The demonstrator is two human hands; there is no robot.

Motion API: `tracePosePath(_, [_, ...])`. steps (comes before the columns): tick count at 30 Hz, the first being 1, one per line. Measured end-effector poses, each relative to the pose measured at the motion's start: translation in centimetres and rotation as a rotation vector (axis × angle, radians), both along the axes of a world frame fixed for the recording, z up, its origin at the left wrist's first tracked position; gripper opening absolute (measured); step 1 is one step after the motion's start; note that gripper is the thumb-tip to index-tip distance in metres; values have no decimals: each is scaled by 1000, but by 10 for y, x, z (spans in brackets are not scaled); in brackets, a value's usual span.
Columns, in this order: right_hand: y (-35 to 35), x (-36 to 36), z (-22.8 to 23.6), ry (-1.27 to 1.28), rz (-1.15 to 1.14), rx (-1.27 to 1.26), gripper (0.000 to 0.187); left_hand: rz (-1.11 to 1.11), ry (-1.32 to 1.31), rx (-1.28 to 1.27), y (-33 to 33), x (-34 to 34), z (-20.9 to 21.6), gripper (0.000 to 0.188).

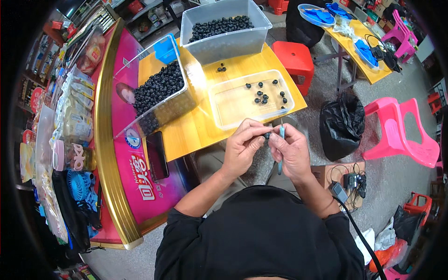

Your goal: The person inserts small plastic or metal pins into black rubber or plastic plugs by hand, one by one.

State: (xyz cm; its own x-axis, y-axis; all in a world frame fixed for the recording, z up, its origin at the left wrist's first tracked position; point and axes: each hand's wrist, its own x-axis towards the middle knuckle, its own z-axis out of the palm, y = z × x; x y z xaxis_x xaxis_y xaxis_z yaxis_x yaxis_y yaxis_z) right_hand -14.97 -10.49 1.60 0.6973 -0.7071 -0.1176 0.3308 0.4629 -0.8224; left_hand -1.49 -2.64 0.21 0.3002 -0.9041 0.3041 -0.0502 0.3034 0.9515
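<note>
Above the table's near edge, the fingertips of my left hand [244,147] pinch a small black round part [267,136]. My right hand [291,151] is closed around a slim light-blue tool [282,132] with a thin metal tip pointing away from me; its exact kind is unclear. Both hands nearly meet at the black part. Just beyond them lies a shallow clear plastic tray [223,122] with several loose black parts [264,97] inside, mostly toward its right side.
Two clear bins, one at left [190,100] and one at back [224,51], hold heaps of black parts on the yellow table [198,135]. A blue container [164,49] hangs inside the left bin. Stools, a black bag [342,126] and a corded device [337,190] are at right.
</note>
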Motion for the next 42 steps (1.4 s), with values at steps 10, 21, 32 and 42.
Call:
tracePosePath(10, [17, 0, 9, 68, 13, -56, 11, 334, -312, -168, 17, -12, 0, 27])
tracePosePath(21, [15, -5, 12, 163, 139, -128, 15, 214, 184, -114, 30, -4, -9, 22])
tracePosePath(32, [-9, -32, -14, 188, 34, -80, 14, 1055, -886, 22, 26, 181, 66, 23])
tracePosePath(42, [-12, -36, -19, 183, 32, -40, 11, 166, -1080, 227, -84, 78, -13, 20])
